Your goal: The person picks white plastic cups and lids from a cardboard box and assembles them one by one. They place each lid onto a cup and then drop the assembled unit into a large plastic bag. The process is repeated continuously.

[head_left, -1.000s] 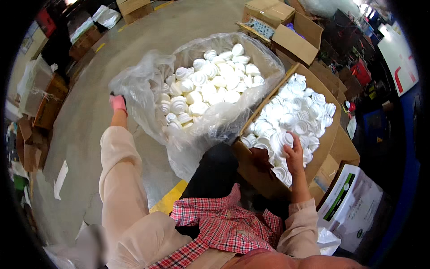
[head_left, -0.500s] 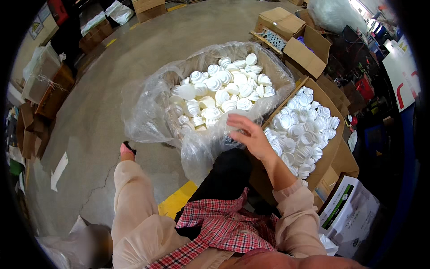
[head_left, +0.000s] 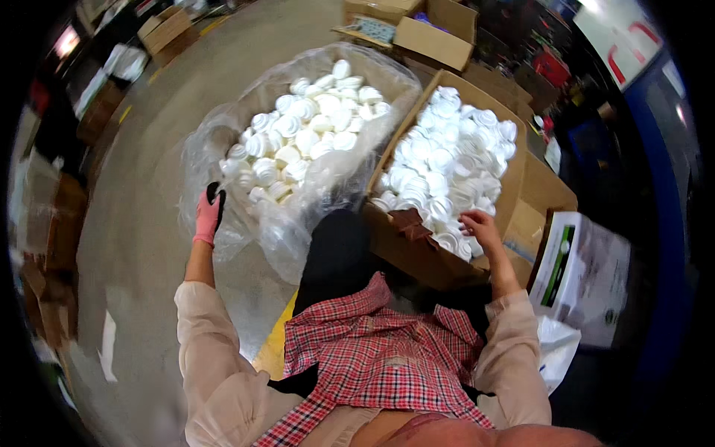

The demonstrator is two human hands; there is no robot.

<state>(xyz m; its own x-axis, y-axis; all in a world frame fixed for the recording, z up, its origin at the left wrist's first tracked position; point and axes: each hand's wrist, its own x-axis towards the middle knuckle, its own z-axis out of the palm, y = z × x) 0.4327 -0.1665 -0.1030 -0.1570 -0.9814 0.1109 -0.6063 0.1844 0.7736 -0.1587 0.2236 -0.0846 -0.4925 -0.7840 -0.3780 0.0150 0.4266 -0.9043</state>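
Observation:
My left hand (head_left: 208, 217), in a pink glove, grips the near left edge of a big clear plastic bag (head_left: 223, 160) that stands on the floor and holds several white round caps (head_left: 302, 138). To its right is an open cardboard box (head_left: 514, 201), also full of white caps (head_left: 454, 160). My bare right hand (head_left: 480, 227) is down in the near corner of that box, with its curled fingers on the caps; what they hold is hidden. A brown cloth or glove (head_left: 410, 222) lies on the box's near rim.
A white carton with green and black print (head_left: 592, 276) stands at my right, above a white plastic bag (head_left: 558, 350). More cardboard boxes (head_left: 436, 33) stand behind and along the left (head_left: 56, 246). A yellow line (head_left: 277, 339) marks the grey floor.
My right hand swung from the box over to the plastic bag and has come back down into the box's near corner. My left hand has stayed at the bag's edge.

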